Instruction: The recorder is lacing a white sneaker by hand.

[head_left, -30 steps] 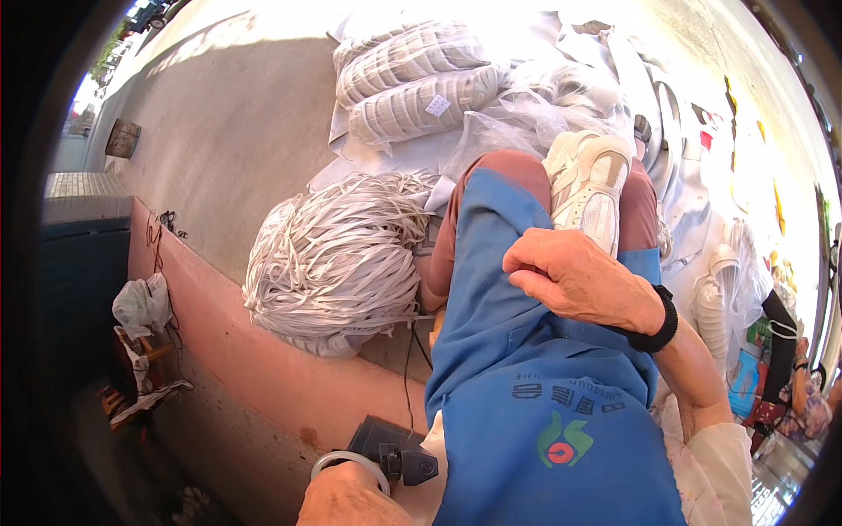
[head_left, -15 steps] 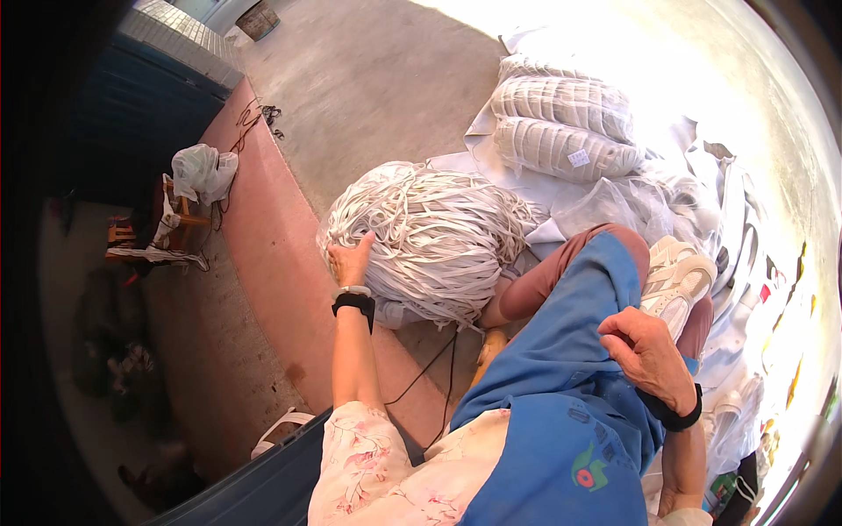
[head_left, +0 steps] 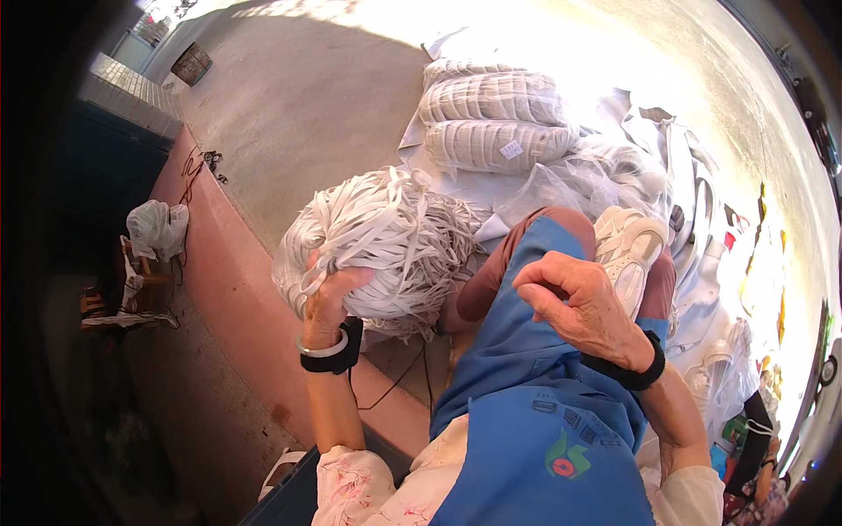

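Left hand gripping a bundle of white straps; right hand resting on the blue apron.

The left hand (head_left: 329, 298) is closed into the near side of the large bundle of white straps (head_left: 381, 241), which sits on the concrete floor (head_left: 289, 114) beside the pink ledge (head_left: 237, 307). The right hand (head_left: 583, 307), fingers curled and holding nothing, lies on the blue apron (head_left: 535, 421) over the raised knee, just beside a white sneaker (head_left: 627, 254). Two bagged white bundles (head_left: 495, 118) lie beyond.
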### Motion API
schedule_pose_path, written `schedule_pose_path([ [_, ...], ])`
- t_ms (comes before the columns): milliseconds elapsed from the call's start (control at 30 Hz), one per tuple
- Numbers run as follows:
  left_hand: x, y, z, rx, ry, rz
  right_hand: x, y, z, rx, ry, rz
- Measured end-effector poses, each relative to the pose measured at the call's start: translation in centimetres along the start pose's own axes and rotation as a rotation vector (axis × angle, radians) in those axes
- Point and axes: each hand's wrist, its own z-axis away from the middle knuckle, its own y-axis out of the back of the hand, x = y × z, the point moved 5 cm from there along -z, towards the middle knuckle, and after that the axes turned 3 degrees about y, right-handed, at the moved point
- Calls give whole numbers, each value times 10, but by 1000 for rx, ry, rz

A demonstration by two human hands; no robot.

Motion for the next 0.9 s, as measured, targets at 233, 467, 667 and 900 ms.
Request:
schedule_pose_path([
  [233, 8, -138, 32, -443, -157, -441, -9, 11, 3, 132, 96, 53],
  [467, -9, -158, 40, -444, -219, -688, -8, 22, 33, 257, 131, 131],
  [667, -5, -168, 44, -452, -326, -960, -17, 24, 35, 163, 344, 316],
  [900, -14, -170, 48, -324, -363, -855, -5, 12, 55, -137, 197, 365],
])
